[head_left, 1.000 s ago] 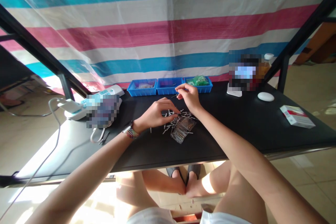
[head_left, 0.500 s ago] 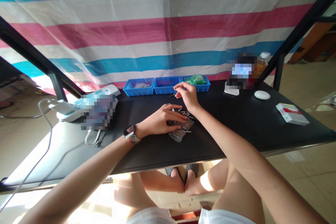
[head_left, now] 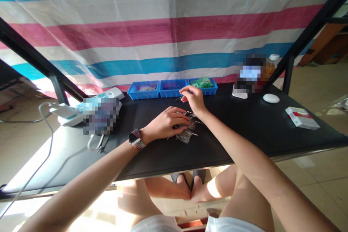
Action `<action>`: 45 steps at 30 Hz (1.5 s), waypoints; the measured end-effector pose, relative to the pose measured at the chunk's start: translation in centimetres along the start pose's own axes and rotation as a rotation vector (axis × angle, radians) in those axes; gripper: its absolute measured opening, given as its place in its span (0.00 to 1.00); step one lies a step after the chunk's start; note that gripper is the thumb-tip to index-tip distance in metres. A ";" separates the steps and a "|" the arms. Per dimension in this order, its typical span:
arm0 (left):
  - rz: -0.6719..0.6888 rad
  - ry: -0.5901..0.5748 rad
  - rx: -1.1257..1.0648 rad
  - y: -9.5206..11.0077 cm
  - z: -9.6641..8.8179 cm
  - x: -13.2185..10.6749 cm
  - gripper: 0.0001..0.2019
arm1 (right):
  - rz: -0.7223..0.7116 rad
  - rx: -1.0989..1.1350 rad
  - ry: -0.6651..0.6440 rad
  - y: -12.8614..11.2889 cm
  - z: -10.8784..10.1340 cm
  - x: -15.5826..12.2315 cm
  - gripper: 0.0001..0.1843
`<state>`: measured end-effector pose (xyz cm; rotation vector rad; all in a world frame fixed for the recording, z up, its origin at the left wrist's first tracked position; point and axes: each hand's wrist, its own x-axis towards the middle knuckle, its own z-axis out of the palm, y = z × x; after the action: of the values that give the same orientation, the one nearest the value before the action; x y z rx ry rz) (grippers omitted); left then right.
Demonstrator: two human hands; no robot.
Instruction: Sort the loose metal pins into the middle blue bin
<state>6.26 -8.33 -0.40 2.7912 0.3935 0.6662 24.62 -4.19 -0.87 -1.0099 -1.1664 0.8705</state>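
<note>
Low over the middle of the black table [head_left: 146,156], my left hand [head_left: 174,121] lies with its fingers loosely stretched on a pile of thin metal pins [head_left: 193,115], possibly rivets, and a small clear plastic bag [head_left: 185,137]. Part of the pile is hidden under that hand. My right hand [head_left: 194,99] is in front of the blue bins, fingertips pinched on one thin metal pin [head_left: 178,98]. Just behind it stands the middle blue bin [head_left: 170,93], where a pin shows inside.
A left blue bin [head_left: 144,95] holds a clear bag; a right blue bin [head_left: 209,91] holds green packets. At left are a power strip [head_left: 70,120] and cables. A white oval object [head_left: 271,98], a small box [head_left: 302,118] and a bottle [head_left: 272,63] stand right.
My left hand has shifted slightly and drawn its fingers closer over the pile, moving the pins and bag a little. My right hand has hardly moved, its pin still pinched.
</note>
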 end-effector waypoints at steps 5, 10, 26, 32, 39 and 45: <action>-0.056 0.074 0.008 0.0 -0.2 -0.1 0.12 | 0.007 0.009 0.007 -0.2 0.0 0.0 0.05; -0.214 0.269 -0.081 0.1 -0.2 -0.1 0.11 | 0.040 0.028 -0.014 -0.1 -0.1 0.2 0.06; -0.626 0.726 -0.531 -2.0 -1.4 0.4 0.18 | 0.172 0.165 -0.470 -0.6 0.1 -0.6 0.21; -0.641 0.725 -0.582 -1.9 -1.3 0.4 0.17 | 0.169 0.129 -0.462 -0.2 0.2 -0.7 0.19; -0.718 0.738 -0.646 -2.8 -1.8 -0.1 0.26 | -0.025 0.024 -0.334 0.3 0.4 -0.5 0.20; -0.742 0.573 -0.862 -3.2 -1.7 -0.3 0.26 | -0.304 -0.111 -0.303 0.3 0.4 -0.8 0.14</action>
<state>4.51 -5.14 0.03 1.4631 0.9100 1.0797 24.09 -4.77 -1.35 -0.7769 -1.5940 0.7366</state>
